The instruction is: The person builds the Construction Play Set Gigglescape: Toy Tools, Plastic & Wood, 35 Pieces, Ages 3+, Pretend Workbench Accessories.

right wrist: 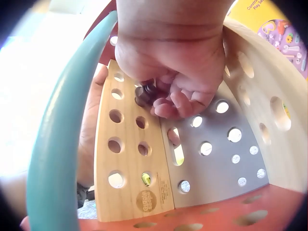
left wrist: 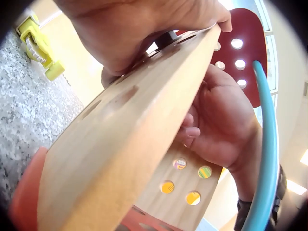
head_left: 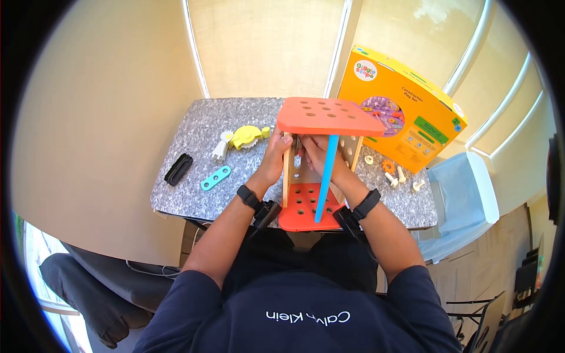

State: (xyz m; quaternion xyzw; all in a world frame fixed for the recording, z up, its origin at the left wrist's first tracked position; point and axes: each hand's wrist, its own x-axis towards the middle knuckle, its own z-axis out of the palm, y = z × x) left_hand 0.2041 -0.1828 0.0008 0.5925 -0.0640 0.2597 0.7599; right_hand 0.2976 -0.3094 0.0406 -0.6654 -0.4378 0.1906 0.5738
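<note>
A toy workbench stands at the table's front edge, with a red perforated top, a red base, wooden side panels and a blue rod. My left hand grips the left wooden panel from outside, fingers over its edge. A dark piece shows under that hand at the panel's outer face. Inside the frame, my right hand pinches a dark, ridged bolt-like piece against the panel's inner side, near its upper holes. Its fingers partly hide the piece. A grey perforated back panel is behind.
On the left of the table lie a yellow toy piece, a white piece, a teal strip and a black tray. An orange gear and several cream bolts lie right, before the orange box.
</note>
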